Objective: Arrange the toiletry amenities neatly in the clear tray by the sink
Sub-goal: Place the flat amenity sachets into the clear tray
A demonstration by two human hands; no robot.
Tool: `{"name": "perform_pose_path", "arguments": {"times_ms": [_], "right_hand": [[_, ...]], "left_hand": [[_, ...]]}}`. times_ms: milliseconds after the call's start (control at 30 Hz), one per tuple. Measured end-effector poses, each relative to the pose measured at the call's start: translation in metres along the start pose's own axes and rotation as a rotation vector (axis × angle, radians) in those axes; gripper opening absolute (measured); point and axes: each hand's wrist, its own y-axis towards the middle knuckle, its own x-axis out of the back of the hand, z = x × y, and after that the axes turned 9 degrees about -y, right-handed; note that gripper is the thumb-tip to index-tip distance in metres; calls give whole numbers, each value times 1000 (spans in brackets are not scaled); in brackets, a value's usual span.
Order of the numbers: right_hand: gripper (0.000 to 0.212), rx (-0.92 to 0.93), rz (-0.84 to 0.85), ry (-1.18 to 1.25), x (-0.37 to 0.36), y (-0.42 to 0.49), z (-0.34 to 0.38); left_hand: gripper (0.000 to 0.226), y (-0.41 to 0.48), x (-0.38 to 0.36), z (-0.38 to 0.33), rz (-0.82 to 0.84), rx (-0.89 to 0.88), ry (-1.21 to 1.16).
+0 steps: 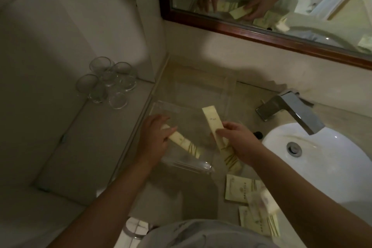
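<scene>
Item: clear tray [187,164], transparent acrylic, set on the stone counter [177,193] between the raised side ledge and the white basin [322,159]. Nearly bare inside, so the arranging is judged to be at an early stage.

Item: long cream amenity packet [184,144], pinned flat by the left hand [154,136], fingers laid over its upper end; it is being set against the tray floor near the left wall, presumably to start a row.

Item: second long cream packet [213,123], pinched at mid-length by the right hand [240,141] and held tilted over the tray's right side (angled, probably, to be lowered alongside the first).

Item: loose flat sachets [239,188], cream with printed sprigs, left in a scatter on the counter just beside the basin, outside the tray.

Item: drinking glasses [106,82], clustered on the ledge, apart from the work.
</scene>
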Motion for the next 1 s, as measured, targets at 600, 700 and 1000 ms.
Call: {"name": "perform_pose_path", "arguments": {"times_ms": [600, 700, 1000], "right_hand": [[32, 158, 42, -631, -40, 43, 44], [33, 178, 105, -674, -56, 60, 50], [21, 368, 72, -855, -90, 82, 49]], "left_hand": [[48, -48, -19, -24, 465, 130, 231], [50, -56, -15, -25, 478, 114, 278], [49, -64, -19, -27, 425, 189, 262]]}}
